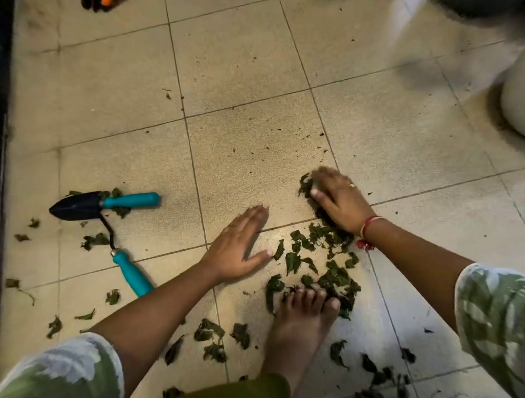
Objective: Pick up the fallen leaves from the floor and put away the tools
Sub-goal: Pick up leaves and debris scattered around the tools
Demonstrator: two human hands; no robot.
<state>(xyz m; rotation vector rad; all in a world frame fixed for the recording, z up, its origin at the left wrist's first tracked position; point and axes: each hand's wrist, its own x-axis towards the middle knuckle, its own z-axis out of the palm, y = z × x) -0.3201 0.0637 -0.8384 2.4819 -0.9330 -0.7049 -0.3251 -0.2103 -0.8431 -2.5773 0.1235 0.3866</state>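
Cropped sleeve (50, 384); leaves (338, 280) partly under foot (301, 326).

The floor of beige square tiles (245, 60) looks matt and grainy, finely speckled, with thin darker grout lines and dry crumbs on it. The dark green fallen leaves (335, 274) are dull, limp and crumpled, wrinkled rather than glossy. The hand trowel (78, 206) has a matt black metal blade and a smooth teal plastic handle with a faint sheen; the second teal-handled tool (133, 276) has the same smooth plastic grip on a thin black metal shank. The green-and-white printed sleeve (506, 321) is soft matt cloth. The red wrist band (370, 222) looks like thread. The pale round pot (524, 99) seems smooth, though blurred.
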